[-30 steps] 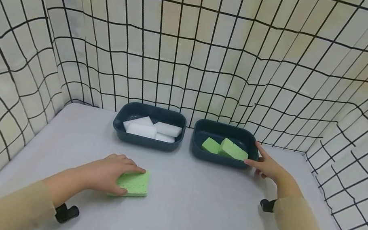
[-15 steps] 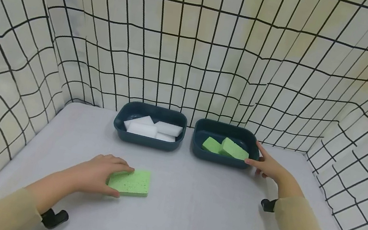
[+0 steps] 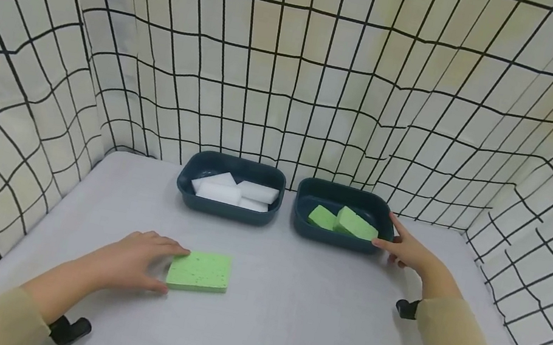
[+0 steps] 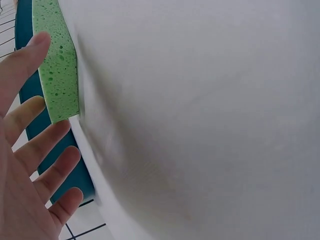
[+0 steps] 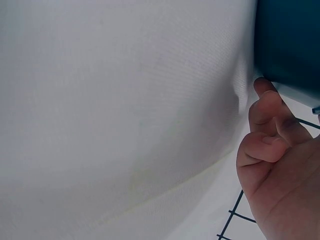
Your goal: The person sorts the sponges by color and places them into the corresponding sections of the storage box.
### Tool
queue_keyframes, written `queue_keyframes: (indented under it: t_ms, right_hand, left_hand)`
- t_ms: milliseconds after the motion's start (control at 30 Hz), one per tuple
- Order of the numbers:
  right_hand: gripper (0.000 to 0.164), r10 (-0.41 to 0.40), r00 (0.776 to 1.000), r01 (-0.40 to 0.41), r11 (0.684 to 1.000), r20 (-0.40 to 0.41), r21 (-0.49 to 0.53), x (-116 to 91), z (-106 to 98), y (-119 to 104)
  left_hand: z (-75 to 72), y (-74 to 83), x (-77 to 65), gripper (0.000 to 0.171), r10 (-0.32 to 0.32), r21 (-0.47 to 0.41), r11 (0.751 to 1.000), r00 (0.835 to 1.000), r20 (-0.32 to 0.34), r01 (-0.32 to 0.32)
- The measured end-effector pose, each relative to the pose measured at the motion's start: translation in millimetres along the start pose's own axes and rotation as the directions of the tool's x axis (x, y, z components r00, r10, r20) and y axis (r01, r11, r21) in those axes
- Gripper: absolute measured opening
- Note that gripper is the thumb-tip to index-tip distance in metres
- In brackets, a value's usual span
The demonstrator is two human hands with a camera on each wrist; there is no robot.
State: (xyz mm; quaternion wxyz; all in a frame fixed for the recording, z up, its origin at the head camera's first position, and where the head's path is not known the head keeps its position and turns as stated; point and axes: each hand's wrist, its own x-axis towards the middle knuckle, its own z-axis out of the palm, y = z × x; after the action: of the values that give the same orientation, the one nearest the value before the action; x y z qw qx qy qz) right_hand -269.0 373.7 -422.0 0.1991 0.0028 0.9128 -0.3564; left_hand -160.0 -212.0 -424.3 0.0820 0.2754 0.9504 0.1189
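A light green sponge point(image 3: 199, 271) lies flat on the white tabletop, left of the middle. Just left of it is my left hand point(image 3: 127, 262), fingers spread and thumb apart, holding nothing. In the left wrist view the fingers of the left hand point(image 4: 35, 145) are extended beside the sponge point(image 4: 59, 75). My right hand point(image 3: 409, 251) grips the right end of a dark teal bin point(image 3: 334, 239), thumb at the front rim and index finger at the side rim. The other fingers are curled below, as the right wrist view shows beside the bin point(image 5: 290, 45). Two green sponges point(image 3: 356, 223) sit inside.
Another dark teal bin point(image 3: 225, 210) with several white sponge blocks point(image 3: 218, 193) stands left of the first, a narrow gap between them. Black wire mesh point(image 3: 289, 101) backed by pale sheeting encloses the table point(image 3: 283, 322) at the back and both sides.
My left hand has let go of the green sponge and drawn back to the left, leaving the sponge on the table. The right hand stays at the bin. The head view shifts slightly.
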Motion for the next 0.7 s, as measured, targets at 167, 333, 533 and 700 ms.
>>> queue_keyframes:
  t_ms: [167,333,533,700]
  right_hand:
    - [0.108,0.011,1.000,-0.011,1.000,0.006,0.017,-0.2,1.8,1.2]
    - [0.106,-0.008,1.000,0.008,1.000,-0.002,0.015,0.0,1.1,-1.7]
    - [0.107,-0.003,1.000,0.003,1.000,-0.006,0.011,-1.6,-0.3,-3.3]
    - [0.106,-0.001,1.000,0.001,1.000,-0.005,0.013,-1.9,-1.3,-1.3]
  left_hand:
    - [1.6,-1.3,3.9,0.078,-0.009,-0.014,1.000,1.000,0.017,0.009]
    - [3.8,-3.6,4.1,0.078,-0.022,-0.011,1.000,1.000,0.020,0.022]
    - [5.4,-6.5,5.5,0.077,-0.029,-0.046,0.998,0.999,0.018,0.030]
    - [3.8,-8.0,8.1,0.071,-0.025,-0.061,0.998,1.000,0.010,0.026]
